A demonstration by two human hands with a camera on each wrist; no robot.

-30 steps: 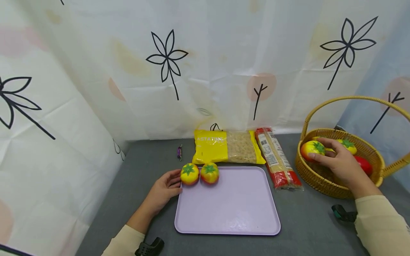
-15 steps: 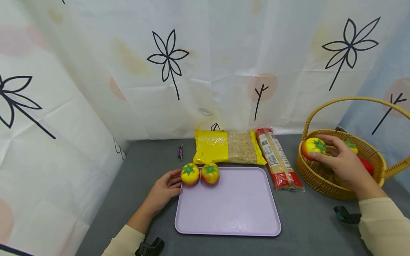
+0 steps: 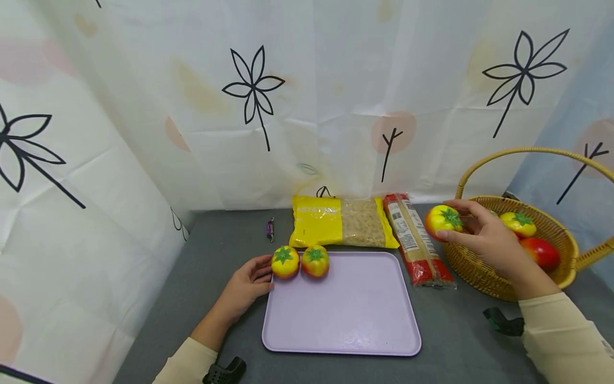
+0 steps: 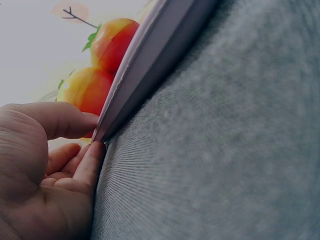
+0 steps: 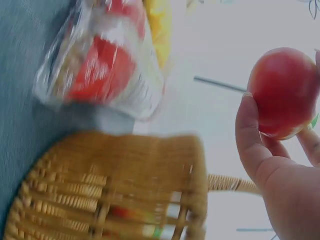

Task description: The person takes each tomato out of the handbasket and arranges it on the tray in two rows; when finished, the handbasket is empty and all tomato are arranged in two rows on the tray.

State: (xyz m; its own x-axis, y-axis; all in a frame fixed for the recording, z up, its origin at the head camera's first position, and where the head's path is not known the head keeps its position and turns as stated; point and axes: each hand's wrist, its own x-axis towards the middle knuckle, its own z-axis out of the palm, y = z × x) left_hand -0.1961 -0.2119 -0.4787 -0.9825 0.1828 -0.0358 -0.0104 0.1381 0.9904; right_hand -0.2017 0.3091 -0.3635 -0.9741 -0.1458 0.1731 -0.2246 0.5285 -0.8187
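Observation:
My right hand (image 3: 484,240) grips a yellow-red tomato (image 3: 442,222) (image 5: 282,92) in the air, over the left rim of the wicker basket (image 3: 479,272). In the basket lie another yellow-red tomato (image 3: 517,224) and a red one (image 3: 542,252). Two more tomatoes (image 3: 285,262) (image 3: 315,261) sit at the far left corner of the lilac tray (image 3: 345,314). My left hand (image 3: 247,285) pinches the tray's left edge beside them; the left wrist view shows thumb (image 4: 55,120) above and fingers (image 4: 87,165) under the tray rim (image 4: 145,75).
A yellow bag of pasta (image 3: 340,228) and a red-ended packet of spaghetti (image 3: 414,245) lie behind the tray. A small purple sweet (image 3: 271,229) lies to the left of the bag. Patterned curtains close off the back and left. The table is grey cloth.
My right hand has lifted the tomato out of the basket and carried it left past the rim. The left hand and tray have stayed still.

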